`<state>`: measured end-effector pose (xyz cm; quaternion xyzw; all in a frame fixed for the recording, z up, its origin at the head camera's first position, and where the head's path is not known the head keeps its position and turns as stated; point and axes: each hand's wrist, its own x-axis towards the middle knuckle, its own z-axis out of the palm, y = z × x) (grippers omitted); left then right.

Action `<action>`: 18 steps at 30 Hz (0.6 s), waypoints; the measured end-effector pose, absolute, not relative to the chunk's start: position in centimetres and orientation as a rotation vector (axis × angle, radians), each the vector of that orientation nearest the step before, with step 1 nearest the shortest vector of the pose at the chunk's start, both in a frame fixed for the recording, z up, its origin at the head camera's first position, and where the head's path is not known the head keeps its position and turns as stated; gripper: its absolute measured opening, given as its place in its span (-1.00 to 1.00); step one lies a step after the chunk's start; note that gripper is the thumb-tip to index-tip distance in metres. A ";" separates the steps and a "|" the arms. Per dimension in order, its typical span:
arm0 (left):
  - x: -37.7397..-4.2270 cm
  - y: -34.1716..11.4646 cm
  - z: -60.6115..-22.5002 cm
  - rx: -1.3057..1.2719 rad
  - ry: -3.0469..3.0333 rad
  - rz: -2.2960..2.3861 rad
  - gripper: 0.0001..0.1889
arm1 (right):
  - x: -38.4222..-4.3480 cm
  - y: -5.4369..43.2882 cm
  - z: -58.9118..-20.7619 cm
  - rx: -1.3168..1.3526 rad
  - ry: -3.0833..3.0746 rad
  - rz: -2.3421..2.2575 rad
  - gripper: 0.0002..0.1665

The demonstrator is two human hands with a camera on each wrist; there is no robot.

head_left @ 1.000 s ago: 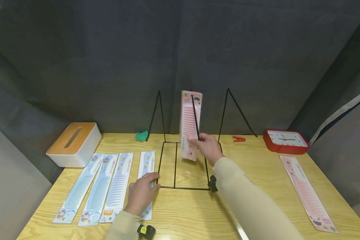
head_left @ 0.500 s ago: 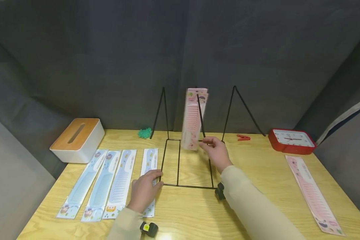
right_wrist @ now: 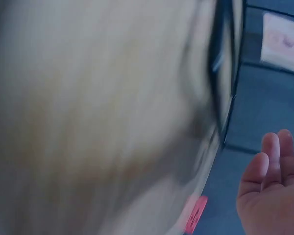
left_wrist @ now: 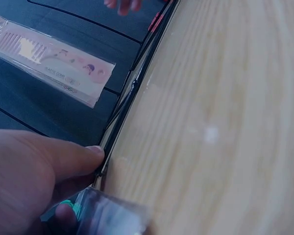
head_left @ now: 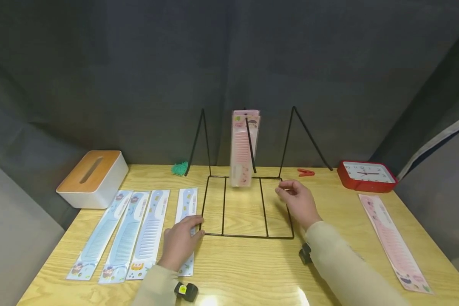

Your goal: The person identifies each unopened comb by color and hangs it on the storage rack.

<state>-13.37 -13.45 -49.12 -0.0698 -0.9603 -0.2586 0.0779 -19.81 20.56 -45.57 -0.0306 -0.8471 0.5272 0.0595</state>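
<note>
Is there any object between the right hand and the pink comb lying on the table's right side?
Nothing visible: in the head view, only tabletop shows between the right hand and the pink comb; the red clock stands beyond its far end.

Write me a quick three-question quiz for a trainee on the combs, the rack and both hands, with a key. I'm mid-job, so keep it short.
1. Count: how many blue combs lie on the table?
2. True or false, of the right hand: it is holding the red clip.
3. Pick one. The left hand is holding:
A. the tissue box
B. the rack
C. the clock

Key:
1. Four, one of them partly hidden by the left hand.
2. False; the right hand holds nothing.
3. B.
</note>
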 end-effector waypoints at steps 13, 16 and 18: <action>-13.3 -13.2 -49.3 -0.218 -2.871 -0.787 -0.63 | -17.9 28.9 -45.1 -0.214 -2.724 1.262 -0.37; -13.3 -13.1 -49.4 -0.218 -2.874 -0.786 -0.63 | -17.0 31.0 -45.4 -0.278 -2.776 1.165 -0.32; -13.3 -13.2 -49.4 -0.210 -2.875 -0.790 -0.62 | -16.6 32.5 -45.7 -0.305 -2.806 1.096 -0.30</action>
